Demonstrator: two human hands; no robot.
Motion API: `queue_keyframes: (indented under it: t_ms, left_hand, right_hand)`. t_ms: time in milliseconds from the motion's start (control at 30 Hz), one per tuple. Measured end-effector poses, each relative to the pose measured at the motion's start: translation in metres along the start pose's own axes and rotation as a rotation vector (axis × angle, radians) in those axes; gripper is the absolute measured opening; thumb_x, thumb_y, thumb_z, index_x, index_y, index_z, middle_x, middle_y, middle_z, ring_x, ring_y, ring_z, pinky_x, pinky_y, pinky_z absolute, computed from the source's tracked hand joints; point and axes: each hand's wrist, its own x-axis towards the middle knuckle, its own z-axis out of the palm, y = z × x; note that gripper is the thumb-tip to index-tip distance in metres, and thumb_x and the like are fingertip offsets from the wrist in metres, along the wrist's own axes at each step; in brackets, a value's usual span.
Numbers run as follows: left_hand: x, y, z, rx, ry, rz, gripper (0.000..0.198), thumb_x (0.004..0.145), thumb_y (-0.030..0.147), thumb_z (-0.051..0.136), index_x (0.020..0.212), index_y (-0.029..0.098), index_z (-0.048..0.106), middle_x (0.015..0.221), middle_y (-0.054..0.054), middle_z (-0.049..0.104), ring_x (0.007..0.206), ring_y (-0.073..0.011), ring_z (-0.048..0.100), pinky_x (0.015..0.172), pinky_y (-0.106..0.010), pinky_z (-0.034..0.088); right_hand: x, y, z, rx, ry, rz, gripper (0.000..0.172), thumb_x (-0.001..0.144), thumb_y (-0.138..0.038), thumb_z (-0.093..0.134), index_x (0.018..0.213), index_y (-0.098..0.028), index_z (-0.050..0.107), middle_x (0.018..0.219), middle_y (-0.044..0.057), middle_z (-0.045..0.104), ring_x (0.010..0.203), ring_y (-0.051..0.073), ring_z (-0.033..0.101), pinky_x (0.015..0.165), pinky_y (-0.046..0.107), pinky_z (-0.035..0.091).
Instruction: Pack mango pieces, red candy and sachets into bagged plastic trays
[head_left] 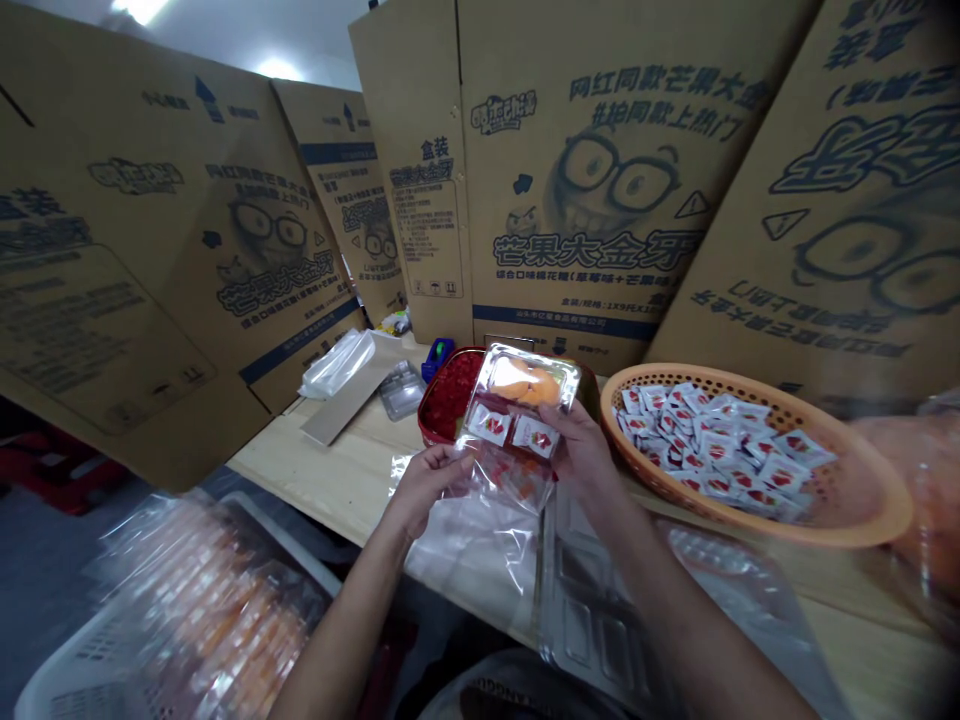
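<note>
- Although both hands work at the same pack, they stand apart, with a narrow gap between them at about the middle of the view.
- The right hand [577, 450] is clamped on the right edge of a clear rigid plastic tray [521, 385], with its fingers hidden behind the tray and its thumb over the front.
- That tray holds a soft orange mass and two small white-and-red sachets [489, 424]. The orange contents are blurred by glare, so their exact form is hard to make out.
- The left hand [424, 488] lies against a crumpled transparent plastic bag [472, 540] below the tray. Its fingers curl on the film, but whether they pinch it cannot be told.
- At 3 o'clock from the hands sits a round orange woven plastic basket [892, 510], heaped with more white-and-red sachets [720, 440].
- At 11 o'clock, a red tray of small red pieces [442, 400] is partly hidden behind the clear tray.
- Further along a pale wooden table [330, 480] stand a blue-and-green tape dispenser [437, 358] and a loose clear plastic sleeve [337, 362].
- At 6 o'clock lies a clear moulded blister sheet [585, 600], its lower end cut off by the frame.
- At 7 o'clock, a white plastic crate [285, 540] holds orange packs, blurred and cut off.
- Tall printed cardboard carton sheets [592, 170] rise at 12 o'clock.
</note>
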Motion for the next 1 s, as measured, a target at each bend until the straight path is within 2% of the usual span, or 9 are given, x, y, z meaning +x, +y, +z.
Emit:
queue_keyframes:
  t_ms: [133, 267, 400, 467, 633, 733, 867, 1000]
  left_hand:
    - [-0.001, 0.0, 0.0, -0.173, -0.012, -0.008, 0.034, 0.057, 0.037, 0.077, 0.079, 0.013, 0.066, 0.068, -0.002, 0.065, 0.052, -0.0091, 0.056, 0.052, -0.021, 0.044]
    - [-0.005, -0.001, -0.001, -0.27, -0.007, -0.004, 0.034, 0.057, 0.034, 0.078, 0.081, 0.013, 0.065, 0.071, -0.003, 0.066, 0.055, -0.0111, 0.059, 0.052, -0.022, 0.047]
    - [-0.01, -0.004, -0.003, -0.29, 0.009, -0.004, 0.031, 0.058, 0.033, 0.077, 0.079, 0.014, 0.064, 0.069, -0.001, 0.066, 0.049, -0.0096, 0.057, 0.047, -0.022, 0.046]
    - [-0.012, -0.005, -0.004, -0.298, 0.011, -0.011, 0.029, 0.059, 0.033, 0.076, 0.078, 0.014, 0.064, 0.068, -0.001, 0.066, 0.046, -0.0095, 0.055, 0.044, -0.022, 0.045]
    - [-0.017, -0.001, -0.003, -0.422, 0.043, 0.019, 0.032, 0.056, 0.03, 0.079, 0.081, 0.013, 0.066, 0.072, -0.003, 0.069, 0.06, -0.0128, 0.062, 0.061, -0.025, 0.05]
    - [-0.021, 0.001, -0.001, -0.445, 0.072, 0.058, 0.033, 0.055, 0.029, 0.079, 0.082, 0.013, 0.066, 0.074, -0.003, 0.069, 0.061, -0.012, 0.061, 0.063, -0.024, 0.048]
    - [-0.037, 0.005, 0.003, -0.318, 0.049, 0.115, 0.034, 0.059, 0.034, 0.076, 0.086, 0.014, 0.068, 0.079, -0.005, 0.069, 0.064, -0.0119, 0.061, 0.064, -0.024, 0.046]
    - [-0.07, 0.021, 0.004, -0.134, 0.024, 0.235, 0.034, 0.059, 0.035, 0.076, 0.086, 0.016, 0.069, 0.082, -0.005, 0.068, 0.069, -0.0121, 0.06, 0.063, -0.022, 0.044]
  right_hand:
    - [-0.014, 0.002, 0.004, -0.129, -0.078, 0.145, 0.035, 0.054, -0.018, 0.077, 0.085, -0.018, 0.062, 0.081, 0.002, 0.071, 0.071, 0.018, 0.067, 0.062, 0.028, 0.054]
    - [-0.026, 0.001, 0.01, -0.203, -0.155, 0.19, 0.032, 0.057, -0.02, 0.076, 0.087, -0.017, 0.063, 0.084, 0.003, 0.071, 0.068, 0.015, 0.065, 0.062, 0.025, 0.052]
    - [-0.022, -0.003, 0.013, -0.176, -0.1, -0.009, 0.053, 0.059, -0.022, 0.076, 0.108, -0.027, 0.056, 0.095, -0.001, 0.068, 0.082, 0.015, 0.064, 0.065, 0.025, 0.053]
    - [-0.019, -0.005, 0.013, -0.221, -0.119, -0.065, 0.061, 0.059, -0.021, 0.076, 0.115, -0.031, 0.052, 0.096, -0.002, 0.066, 0.085, 0.015, 0.063, 0.065, 0.024, 0.053]
    - [-0.022, -0.006, 0.009, -0.511, -0.318, -0.029, 0.045, 0.06, -0.022, 0.076, 0.103, -0.025, 0.061, 0.092, 0.0, 0.066, 0.082, 0.014, 0.06, 0.068, 0.024, 0.051]
    - [-0.028, -0.005, 0.007, -0.711, -0.42, -0.061, 0.038, 0.057, -0.025, 0.078, 0.093, -0.023, 0.067, 0.093, 0.002, 0.065, 0.085, 0.016, 0.059, 0.073, 0.027, 0.05]
    - [-0.039, -0.008, 0.01, -0.907, -0.563, -0.183, 0.021, 0.064, -0.036, 0.072, 0.08, -0.022, 0.072, 0.089, 0.005, 0.065, 0.084, 0.019, 0.059, 0.075, 0.029, 0.049]
    - [-0.059, -0.01, 0.026, -1.028, -0.629, -0.295, 0.021, 0.073, -0.043, 0.063, 0.079, -0.025, 0.073, 0.088, 0.007, 0.065, 0.078, 0.02, 0.061, 0.069, 0.028, 0.05]
